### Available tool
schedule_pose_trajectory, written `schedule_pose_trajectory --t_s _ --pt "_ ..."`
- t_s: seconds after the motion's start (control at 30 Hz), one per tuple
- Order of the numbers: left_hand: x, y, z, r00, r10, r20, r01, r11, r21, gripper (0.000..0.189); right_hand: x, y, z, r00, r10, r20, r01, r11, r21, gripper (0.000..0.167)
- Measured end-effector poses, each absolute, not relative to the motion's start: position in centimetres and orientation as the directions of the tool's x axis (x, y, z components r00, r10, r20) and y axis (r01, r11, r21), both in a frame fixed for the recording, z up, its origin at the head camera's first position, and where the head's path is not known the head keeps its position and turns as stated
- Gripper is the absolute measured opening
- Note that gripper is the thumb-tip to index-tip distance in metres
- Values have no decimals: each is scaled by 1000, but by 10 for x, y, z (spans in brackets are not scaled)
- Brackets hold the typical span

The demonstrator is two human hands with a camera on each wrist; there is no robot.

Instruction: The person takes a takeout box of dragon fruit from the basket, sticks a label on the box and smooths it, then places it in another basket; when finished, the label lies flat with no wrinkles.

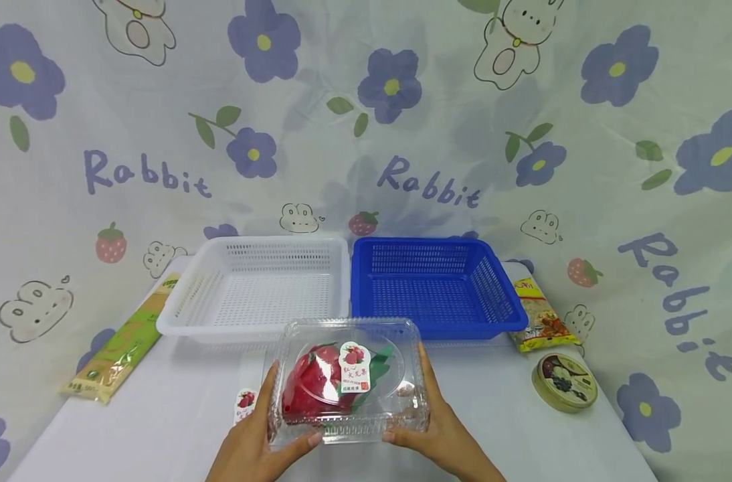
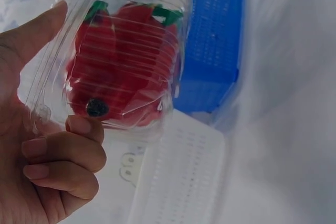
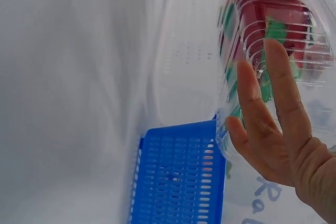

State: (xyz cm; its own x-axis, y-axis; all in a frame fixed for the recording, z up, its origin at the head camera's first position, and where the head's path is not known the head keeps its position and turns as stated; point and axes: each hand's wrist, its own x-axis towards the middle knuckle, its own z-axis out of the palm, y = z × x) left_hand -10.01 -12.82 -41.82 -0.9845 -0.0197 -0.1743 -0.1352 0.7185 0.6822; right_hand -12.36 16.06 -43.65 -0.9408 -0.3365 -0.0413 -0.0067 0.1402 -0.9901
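A clear plastic clamshell box [image 1: 396,361] is held above the front of the table, its lid closed. Inside are red dragon fruit [image 1: 308,385] with green tips, under a white fruit label [image 1: 355,368] on the lid. My left hand [image 1: 254,428] grips the box's left side, thumb along the front edge. In the left wrist view several of its fingers [image 2: 79,153] curl in beside the box. The right hand [image 1: 441,428] holds the opposite side, its thumb at the front edge. Its other fingers [image 3: 283,93] extend against the ribbed plastic in the right wrist view.
Behind the box stand a white basket [image 1: 254,329] and, to its right, a blue basket [image 1: 438,328]. A long green-and-tan packet [image 1: 125,341] lies at the left. At the right are a yellow snack bag [image 1: 540,318] and a round tin [image 1: 565,383]. A patterned cloth hangs behind.
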Motion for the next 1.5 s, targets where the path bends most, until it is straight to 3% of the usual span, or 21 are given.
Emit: schedule_pose_trajectory --t_s 0.4,0.77,1.0,1.5 --pt "-100 -124 -411 -993 -17 -115 -91 727 680 120 -125 160 -434 -950 -313 -12 -11 70 -997 126" --pt "-104 -123 -408 -995 -5 -97 -67 761 646 117 -127 164 -433 -965 -262 -26 -3 106 -994 123" --pt "-107 -120 -401 -998 4 -61 -37 759 650 118 -129 166 -431 -954 -300 -2 -8 32 -999 121" --pt "-115 -115 -395 -998 32 -52 -12 735 678 115 -130 173 -431 -970 -238 54 -47 -36 -998 118"
